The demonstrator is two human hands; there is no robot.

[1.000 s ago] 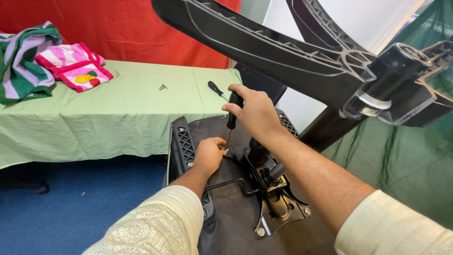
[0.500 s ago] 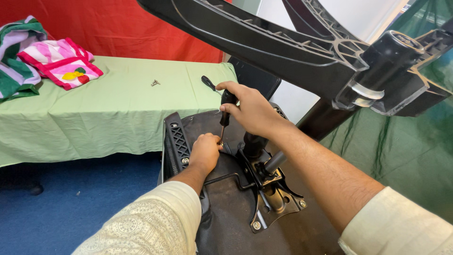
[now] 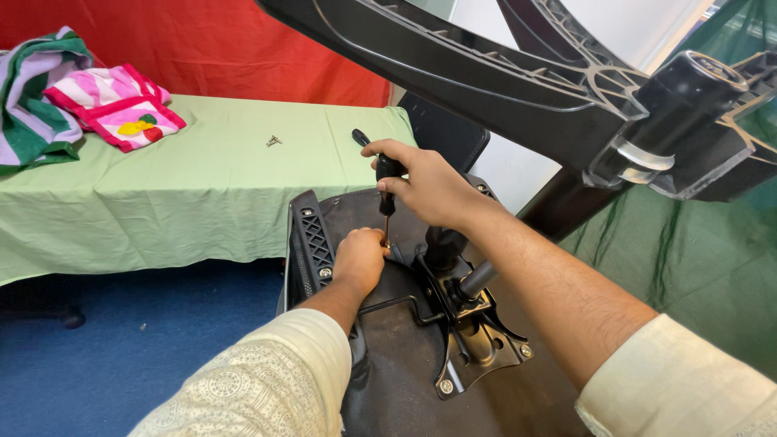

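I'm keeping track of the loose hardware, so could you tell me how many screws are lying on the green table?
1: a single small screw lies on the green table, right of the folded cloths. Others may be hidden.

Colours around the black chair underside

Black-handled screwdriver (image 3: 387, 174) is meeting black seat base (image 3: 405, 356); pale green tablecloth (image 3: 186, 194), red backdrop (image 3: 202, 40), blue floor (image 3: 121, 356), pink striped cloth (image 3: 117, 105) are showing.

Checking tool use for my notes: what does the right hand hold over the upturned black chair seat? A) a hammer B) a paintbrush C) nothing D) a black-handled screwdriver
D: the right hand wraps the black-handled screwdriver, its tip pointing down beside the left hand.
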